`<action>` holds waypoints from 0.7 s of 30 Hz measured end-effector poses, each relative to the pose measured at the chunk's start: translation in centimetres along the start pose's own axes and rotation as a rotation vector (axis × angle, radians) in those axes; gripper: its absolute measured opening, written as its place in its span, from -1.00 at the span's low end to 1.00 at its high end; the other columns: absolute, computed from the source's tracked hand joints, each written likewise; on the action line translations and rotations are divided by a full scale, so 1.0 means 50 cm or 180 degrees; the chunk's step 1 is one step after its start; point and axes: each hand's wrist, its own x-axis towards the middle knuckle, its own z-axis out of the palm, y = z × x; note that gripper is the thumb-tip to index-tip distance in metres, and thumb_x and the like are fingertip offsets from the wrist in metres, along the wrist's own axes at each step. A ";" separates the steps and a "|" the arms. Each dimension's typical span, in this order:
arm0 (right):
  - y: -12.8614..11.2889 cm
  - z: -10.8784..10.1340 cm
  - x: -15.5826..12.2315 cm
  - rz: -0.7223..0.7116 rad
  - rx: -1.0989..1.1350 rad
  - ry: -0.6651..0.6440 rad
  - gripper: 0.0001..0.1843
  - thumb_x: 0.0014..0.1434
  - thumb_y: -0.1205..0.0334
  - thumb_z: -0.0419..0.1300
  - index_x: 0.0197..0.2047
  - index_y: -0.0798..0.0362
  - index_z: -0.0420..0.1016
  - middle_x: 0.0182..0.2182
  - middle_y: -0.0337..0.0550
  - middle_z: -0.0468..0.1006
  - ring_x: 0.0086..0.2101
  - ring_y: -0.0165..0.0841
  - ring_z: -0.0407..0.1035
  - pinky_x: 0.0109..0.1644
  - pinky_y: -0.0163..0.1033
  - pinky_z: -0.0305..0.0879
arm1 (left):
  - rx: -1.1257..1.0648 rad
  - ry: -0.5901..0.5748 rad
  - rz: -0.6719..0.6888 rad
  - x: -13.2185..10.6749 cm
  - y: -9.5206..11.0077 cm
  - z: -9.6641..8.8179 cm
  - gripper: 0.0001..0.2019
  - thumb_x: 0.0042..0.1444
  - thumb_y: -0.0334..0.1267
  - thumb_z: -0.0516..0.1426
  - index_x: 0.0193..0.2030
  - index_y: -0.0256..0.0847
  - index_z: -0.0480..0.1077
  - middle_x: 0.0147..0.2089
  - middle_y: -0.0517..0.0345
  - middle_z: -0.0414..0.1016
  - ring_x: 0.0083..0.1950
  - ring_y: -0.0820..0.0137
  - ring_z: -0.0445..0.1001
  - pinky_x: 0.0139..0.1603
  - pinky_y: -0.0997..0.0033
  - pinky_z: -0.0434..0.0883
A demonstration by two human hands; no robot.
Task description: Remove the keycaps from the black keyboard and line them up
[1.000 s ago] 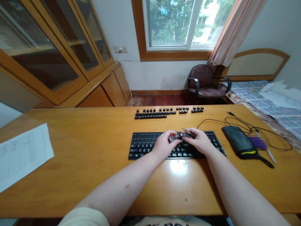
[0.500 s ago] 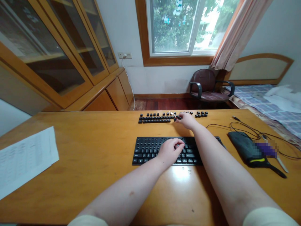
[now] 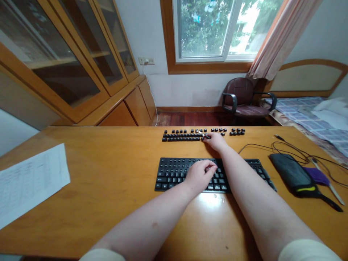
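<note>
My left hand (image 3: pixel 198 175) rests over the middle of the black keyboard (image 3: pixel 174 174), thumb and fingers curled together. Whatever lies between those fingertips, if anything, is hidden. The keyboard's upper rows show small stubs where keycaps are off, while the lower rows carry caps. Beyond it, my right hand (image 3: pixel 216 141) is closed on a slim black-handled keycap puller (image 3: pixel 203 135) with a shiny metal end. That end points left over loose black keycaps (image 3: pixel 182 137), which lie in rows along the desk's far edge. My right forearm crosses above the keyboard's right part and hides some of it.
On the right lie a dark pouch (image 3: pixel 292 174), a purple item (image 3: pixel 317 176) and a coiled black cable (image 3: pixel 288 146). Printed paper sheets (image 3: pixel 32 181) lie at the left of the wooden desk (image 3: pixel 108 174). An armchair (image 3: pixel 241 96) stands beyond the far edge.
The view has shifted slightly, so most things sit a little further right in it. My right hand stays by the loose keycaps, and my left hand remains curled over the keyboard.
</note>
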 end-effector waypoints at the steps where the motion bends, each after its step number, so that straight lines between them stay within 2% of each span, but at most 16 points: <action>1: 0.001 0.002 0.001 0.0002 -0.0010 0.0006 -0.81 0.00 0.19 0.21 -0.31 0.06 0.57 -0.42 -0.13 0.57 -0.39 -0.32 0.38 -0.35 -0.34 0.16 | -0.0006 0.0006 0.0006 0.000 0.000 0.000 -0.80 0.16 -0.19 0.01 -0.25 -0.16 0.44 -0.28 0.21 0.51 -0.25 0.41 0.42 -0.15 0.46 0.34; 11: 0.003 0.008 0.003 -0.0047 -0.0029 0.0061 -0.76 -0.02 0.19 0.21 -0.24 0.02 0.57 -0.32 -0.11 0.60 -0.30 -0.29 0.41 -0.25 -0.32 0.22 | -0.0034 0.0021 -0.0004 0.000 0.003 -0.001 -0.77 0.17 -0.19 -0.02 -0.27 -0.18 0.44 -0.29 0.19 0.52 -0.25 0.40 0.43 -0.15 0.46 0.35; 21: 0.006 0.014 0.007 -0.0031 -0.0016 0.0066 -0.77 -0.03 0.17 0.23 -0.25 -0.01 0.57 -0.32 -0.13 0.60 -0.30 -0.30 0.41 -0.24 -0.31 0.23 | -0.0018 0.0010 0.0010 0.001 0.006 -0.002 -0.78 0.16 -0.19 -0.01 -0.27 -0.18 0.44 -0.29 0.18 0.52 -0.25 0.40 0.44 -0.14 0.45 0.35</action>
